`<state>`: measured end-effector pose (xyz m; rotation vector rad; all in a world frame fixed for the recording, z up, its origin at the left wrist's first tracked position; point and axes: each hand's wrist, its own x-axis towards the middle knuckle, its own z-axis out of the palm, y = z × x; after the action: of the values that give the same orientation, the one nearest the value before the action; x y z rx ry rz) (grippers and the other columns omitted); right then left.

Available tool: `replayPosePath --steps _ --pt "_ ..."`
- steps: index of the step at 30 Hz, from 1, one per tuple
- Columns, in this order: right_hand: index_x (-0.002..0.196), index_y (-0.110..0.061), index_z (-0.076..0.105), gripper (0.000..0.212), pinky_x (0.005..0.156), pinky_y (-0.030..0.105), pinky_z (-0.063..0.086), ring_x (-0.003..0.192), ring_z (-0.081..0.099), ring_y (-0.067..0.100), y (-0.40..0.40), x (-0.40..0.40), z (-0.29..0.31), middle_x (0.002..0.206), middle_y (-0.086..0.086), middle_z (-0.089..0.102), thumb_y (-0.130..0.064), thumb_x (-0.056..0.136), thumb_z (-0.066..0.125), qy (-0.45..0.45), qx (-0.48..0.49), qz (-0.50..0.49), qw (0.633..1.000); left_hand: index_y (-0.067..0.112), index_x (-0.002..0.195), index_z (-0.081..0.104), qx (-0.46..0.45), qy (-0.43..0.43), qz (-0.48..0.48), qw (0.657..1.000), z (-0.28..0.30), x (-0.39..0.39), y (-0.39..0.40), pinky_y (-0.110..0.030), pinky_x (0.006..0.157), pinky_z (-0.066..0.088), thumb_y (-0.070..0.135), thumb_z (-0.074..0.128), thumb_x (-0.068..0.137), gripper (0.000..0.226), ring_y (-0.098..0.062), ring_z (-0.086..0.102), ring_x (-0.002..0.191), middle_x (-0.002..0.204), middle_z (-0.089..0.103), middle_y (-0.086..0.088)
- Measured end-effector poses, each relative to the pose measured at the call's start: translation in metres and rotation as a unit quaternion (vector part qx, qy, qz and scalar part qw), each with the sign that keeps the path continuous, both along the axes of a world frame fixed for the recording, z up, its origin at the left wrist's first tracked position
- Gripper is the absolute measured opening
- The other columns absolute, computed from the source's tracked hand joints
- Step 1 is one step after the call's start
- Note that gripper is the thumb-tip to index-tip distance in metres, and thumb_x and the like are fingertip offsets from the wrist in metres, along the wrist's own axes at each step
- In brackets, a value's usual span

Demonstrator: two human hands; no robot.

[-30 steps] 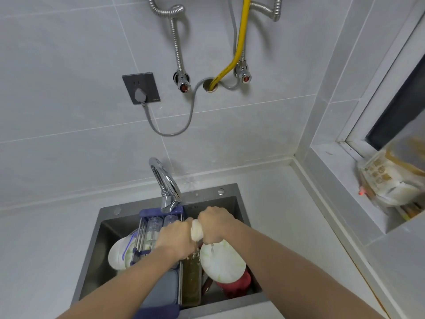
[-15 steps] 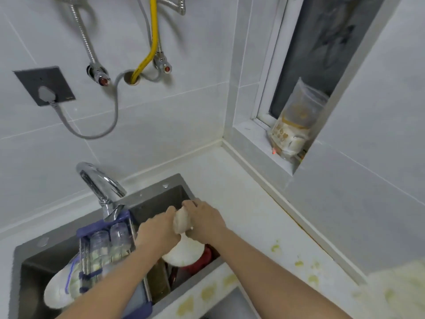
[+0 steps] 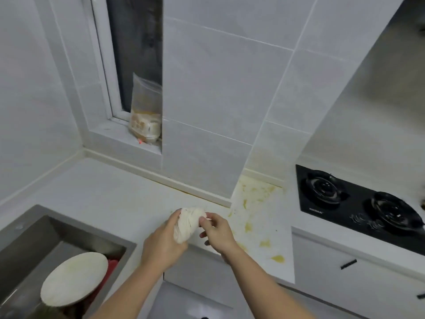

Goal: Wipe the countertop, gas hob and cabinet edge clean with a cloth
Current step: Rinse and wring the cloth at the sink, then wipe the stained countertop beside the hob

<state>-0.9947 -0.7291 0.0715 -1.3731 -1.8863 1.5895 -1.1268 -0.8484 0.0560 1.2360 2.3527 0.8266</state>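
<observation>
Over the surface's point(image 3: 96, 189) front edge, both hands grip the balled cloth point(image 3: 187, 223); yellow stains point(image 3: 249, 226) lie just right, nearest the right hand point(image 3: 217, 233), left hand point(image 3: 163, 242) farther.

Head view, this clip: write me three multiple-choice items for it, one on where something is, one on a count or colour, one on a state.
1. Where do the yellow stains lie?
A. on the countertop between the hands and the gas hob
B. inside the sink
C. on the window ledge

2. How many burners show on the gas hob?
A. one
B. two
C. four

3. What state is the cloth in?
A. spread flat on the countertop
B. bunched up and held by both hands
C. hanging from the tap

Answers:
1. A, the yellow patches dot the white countertop right of the hands, before the hob.
2. B, two round burners sit on the black top.
3. B, the left hand grips the wad and the right hand pinches its side.
</observation>
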Motion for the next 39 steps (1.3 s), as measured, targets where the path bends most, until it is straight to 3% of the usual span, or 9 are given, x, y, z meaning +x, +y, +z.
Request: replayPosePath --steps 5,11,16,19,25,28,30,35,39 --pt "0.129 -0.019 0.056 0.041 0.061 0.027 0.049 0.074 0.066 0.013 0.024 0.075 0.024 0.115 0.001 0.072 -0.041 0.096 0.069 0.083 -0.108 -0.072 0.988 0.049 0.154 0.025 0.012 0.007 -0.087 0.996 0.019 0.041 0.046 -0.032 0.086 0.051 0.038 0.071 0.078 0.090 -0.016 0.062 0.117 0.141 0.057 0.022" --pt "0.133 -0.024 0.057 0.039 0.062 0.028 0.050 0.081 0.066 0.016 0.065 0.141 0.028 0.116 0.003 0.072 -0.037 0.097 0.068 0.155 -0.141 -0.151 0.966 0.050 0.153 0.026 0.019 0.023 -0.146 0.989 0.027 0.099 0.113 -0.030 0.079 0.048 0.041 0.073 0.077 0.090 -0.018 0.065 0.112 0.139 0.059 0.021" --pt "0.126 -0.017 0.071 0.042 0.090 0.034 0.057 0.094 0.071 0.016 0.124 0.177 0.003 0.113 0.004 0.077 -0.049 0.102 0.058 0.203 -0.217 -0.189 0.936 0.043 0.157 0.022 0.036 -0.030 -0.158 0.986 0.009 0.167 0.195 -0.035 0.087 0.053 0.035 0.077 0.080 0.095 -0.022 0.062 0.120 0.149 0.052 0.011" --pt "0.130 -0.020 0.067 0.052 0.102 0.037 0.055 0.104 0.073 0.016 0.177 0.199 -0.017 0.115 0.001 0.078 -0.058 0.096 0.062 0.202 -0.239 -0.194 0.930 0.036 0.158 0.023 0.022 -0.057 -0.176 0.983 -0.011 0.201 0.254 -0.032 0.084 0.049 0.036 0.080 0.078 0.098 -0.020 0.060 0.119 0.146 0.045 0.009" --pt "0.131 -0.017 0.053 0.070 0.096 0.041 0.059 0.102 0.073 0.020 0.309 0.252 -0.086 0.119 0.003 0.073 -0.055 0.078 0.078 0.110 -0.240 -0.254 0.931 0.039 0.160 0.012 -0.069 -0.141 -0.257 0.953 -0.068 0.253 0.360 -0.024 0.099 0.048 0.036 0.071 0.088 0.093 -0.011 0.054 0.128 0.147 0.036 0.012" --pt "0.139 -0.023 0.030 0.068 0.096 0.044 0.055 0.100 0.067 0.021 0.365 0.279 -0.101 0.113 -0.002 0.067 -0.048 0.087 0.068 -0.017 -0.123 -0.235 0.964 0.037 0.160 0.020 -0.089 -0.144 -0.222 0.960 -0.083 0.262 0.392 -0.027 0.096 0.050 0.036 0.070 0.091 0.085 -0.007 0.052 0.121 0.145 0.034 0.019" --pt "0.130 -0.027 0.028 0.061 0.087 0.042 0.054 0.093 0.066 0.025 0.406 0.296 -0.105 0.102 0.000 0.068 -0.048 0.087 0.064 -0.123 -0.045 -0.198 0.971 0.037 0.156 0.029 -0.102 -0.142 -0.197 0.965 -0.096 0.263 0.408 -0.022 0.089 0.048 0.036 0.070 0.092 0.075 -0.005 0.052 0.115 0.144 0.035 0.020" --pt "0.135 -0.025 0.031 0.061 0.073 0.039 0.051 0.087 0.063 0.030 0.508 0.299 -0.117 0.094 0.003 0.067 -0.050 0.089 0.062 -0.239 0.098 -0.146 0.955 0.052 0.127 0.048 -0.117 -0.130 -0.184 0.967 -0.108 0.243 0.423 -0.018 0.084 0.045 0.033 0.071 0.092 0.045 0.002 0.056 0.105 0.132 0.035 0.030" --pt "0.156 -0.027 0.012 0.081 0.080 0.047 0.057 0.095 0.062 0.032 0.578 0.280 -0.145 0.104 0.012 0.064 -0.055 0.094 0.054 -0.308 0.193 -0.079 0.928 0.048 0.117 0.058 -0.118 -0.119 -0.171 0.971 -0.119 0.228 0.438 -0.011 0.073 0.044 0.029 0.073 0.091 0.036 0.002 0.056 0.105 0.126 0.038 0.033"
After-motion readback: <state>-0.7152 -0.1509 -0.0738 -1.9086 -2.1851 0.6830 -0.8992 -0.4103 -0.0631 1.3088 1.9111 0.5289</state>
